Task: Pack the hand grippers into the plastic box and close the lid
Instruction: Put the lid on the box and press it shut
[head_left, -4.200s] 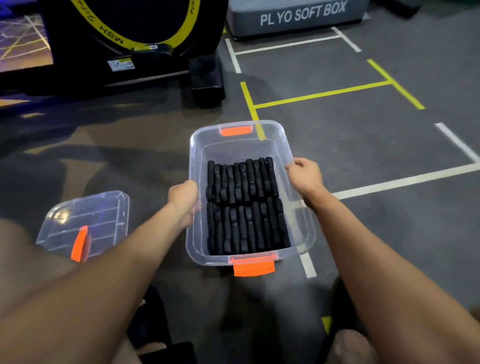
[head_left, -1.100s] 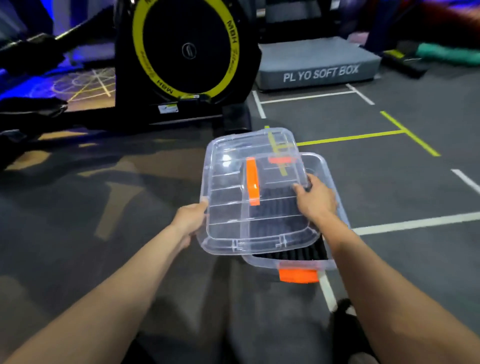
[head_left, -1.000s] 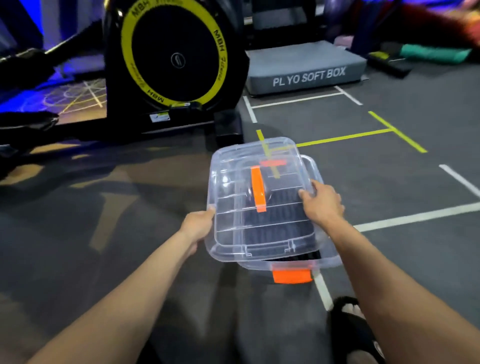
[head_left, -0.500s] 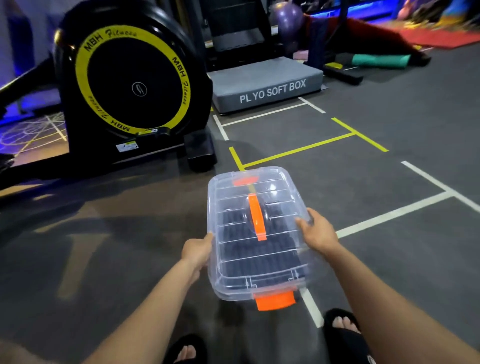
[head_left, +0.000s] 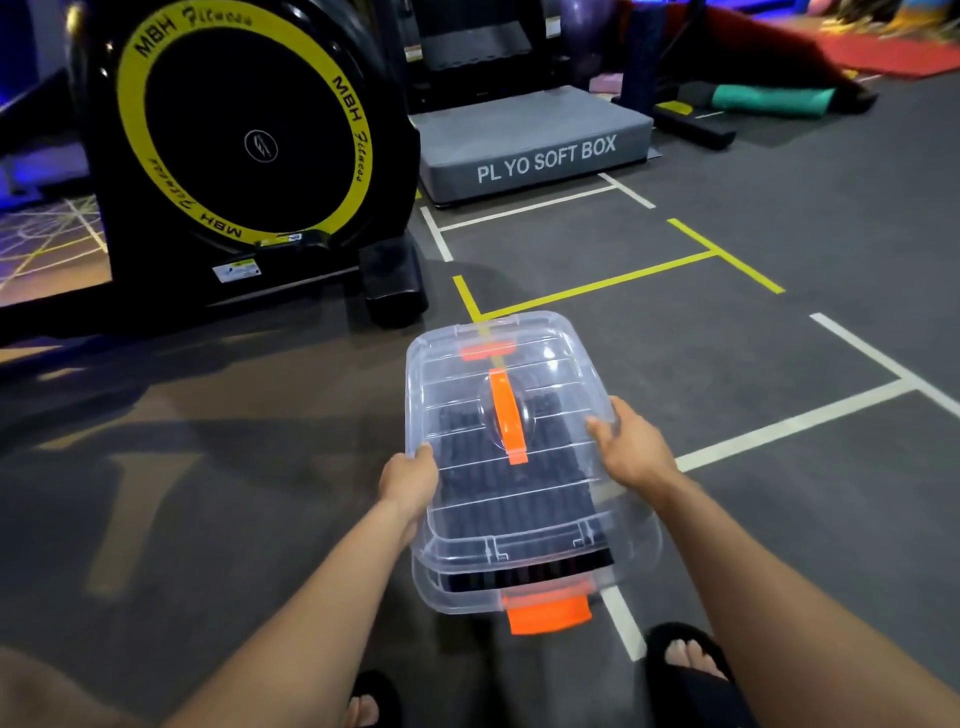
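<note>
Hand grippers (head_left: 514, 483) inside lidded plastic box (head_left: 631, 540), hands at its sides

lid (head_left: 550, 364): clear glossy plastic | latch (head_left: 549, 613): matt orange plastic | floor (head_left: 260, 467): matt grey rubber

We note dim, uneven indoor lighting. Blue-violet glow at far upper left, beyond the left hand (head_left: 408, 480). Warm patches and long soft shadows cross the floor (head_left: 779, 493) to that hand's left. Faint glare sits on the clear lid (head_left: 550, 364) just ahead of the right hand (head_left: 631, 449). Wide-angle bending curves the floor lines toward the edges. Far upper-right corner is smeared; the centre stays fairly sharp.
</note>
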